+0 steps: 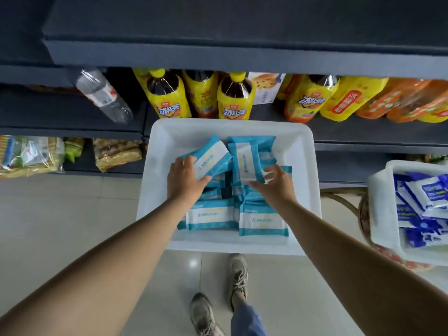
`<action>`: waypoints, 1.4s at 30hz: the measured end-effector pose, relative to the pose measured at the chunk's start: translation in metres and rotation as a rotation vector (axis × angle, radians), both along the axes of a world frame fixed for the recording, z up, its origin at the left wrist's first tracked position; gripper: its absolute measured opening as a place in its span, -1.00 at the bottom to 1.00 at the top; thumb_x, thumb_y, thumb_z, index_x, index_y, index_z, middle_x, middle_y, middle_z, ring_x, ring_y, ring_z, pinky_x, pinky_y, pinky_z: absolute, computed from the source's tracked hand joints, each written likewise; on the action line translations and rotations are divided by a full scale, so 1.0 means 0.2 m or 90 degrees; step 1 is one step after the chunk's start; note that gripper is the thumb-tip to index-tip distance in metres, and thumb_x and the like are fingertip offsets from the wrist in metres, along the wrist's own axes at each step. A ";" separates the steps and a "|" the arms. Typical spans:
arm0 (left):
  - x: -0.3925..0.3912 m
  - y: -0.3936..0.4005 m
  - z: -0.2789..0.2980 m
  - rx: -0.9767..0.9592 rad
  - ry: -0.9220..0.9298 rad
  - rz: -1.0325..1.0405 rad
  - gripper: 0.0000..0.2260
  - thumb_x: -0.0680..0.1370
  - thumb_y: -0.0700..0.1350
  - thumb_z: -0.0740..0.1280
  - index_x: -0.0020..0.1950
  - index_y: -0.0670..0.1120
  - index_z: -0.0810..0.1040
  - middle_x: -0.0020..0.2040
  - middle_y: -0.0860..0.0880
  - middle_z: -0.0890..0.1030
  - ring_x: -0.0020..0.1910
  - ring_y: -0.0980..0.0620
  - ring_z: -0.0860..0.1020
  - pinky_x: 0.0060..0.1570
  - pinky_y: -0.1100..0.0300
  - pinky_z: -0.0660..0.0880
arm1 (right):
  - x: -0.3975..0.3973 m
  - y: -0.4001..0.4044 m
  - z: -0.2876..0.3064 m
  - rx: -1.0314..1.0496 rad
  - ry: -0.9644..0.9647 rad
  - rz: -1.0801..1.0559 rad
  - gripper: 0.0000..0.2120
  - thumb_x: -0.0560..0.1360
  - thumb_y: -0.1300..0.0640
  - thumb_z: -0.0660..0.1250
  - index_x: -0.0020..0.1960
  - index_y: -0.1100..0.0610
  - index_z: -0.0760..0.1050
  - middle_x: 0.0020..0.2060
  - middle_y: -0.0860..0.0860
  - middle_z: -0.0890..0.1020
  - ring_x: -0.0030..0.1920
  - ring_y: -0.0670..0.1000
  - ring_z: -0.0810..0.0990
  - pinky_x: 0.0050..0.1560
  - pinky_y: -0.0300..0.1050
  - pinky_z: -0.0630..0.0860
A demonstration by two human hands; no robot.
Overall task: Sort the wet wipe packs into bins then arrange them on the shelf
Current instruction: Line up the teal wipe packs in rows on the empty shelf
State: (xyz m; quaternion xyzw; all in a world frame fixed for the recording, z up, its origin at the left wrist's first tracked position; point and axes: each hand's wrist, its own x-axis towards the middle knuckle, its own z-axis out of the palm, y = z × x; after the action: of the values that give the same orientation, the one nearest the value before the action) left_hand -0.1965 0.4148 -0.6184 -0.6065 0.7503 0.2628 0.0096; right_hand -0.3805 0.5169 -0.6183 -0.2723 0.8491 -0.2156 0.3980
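A white bin [167, 139] in front of me holds several light-blue and white wet wipe packs. My left hand [184, 177] grips one tilted light-blue pack [211, 158] near the bin's middle. My right hand [276, 181] closes around an upright light-blue pack [246, 163] beside it. More light-blue packs [211, 215] lie flat at the bin's near side. A second white bin [380, 202] at the right holds several dark-blue and white packs [424, 197].
Dark shelves [218, 57] run across the top. Yellow iced-tea bottles [167, 93], orange bottles [397, 103] and a clear bottle [104, 95] stand on one. Snack bags [116, 152] lie lower left. My shoes [237, 275] stand on pale floor tiles. A wicker stand [346, 197] carries the right bin.
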 end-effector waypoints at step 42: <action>0.22 0.27 0.85 0.144 0.383 0.231 -0.82 0.36 -0.18 0.52 -0.22 -0.10 0.52 -0.23 -0.03 0.55 -0.30 0.02 0.46 -0.32 0.23 0.35 | 0.13 0.28 0.73 -0.249 -0.304 -0.211 -0.70 0.33 0.37 0.47 0.03 0.18 0.56 -0.04 0.07 0.68 -0.01 0.13 0.65 0.12 0.10 0.55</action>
State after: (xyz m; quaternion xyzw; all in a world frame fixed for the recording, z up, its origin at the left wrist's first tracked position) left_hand -0.1525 0.4679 -0.4481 -0.6204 0.5663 0.5080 -0.1908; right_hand -0.3537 0.5738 -0.4733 -0.1439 0.7075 -0.4935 0.4850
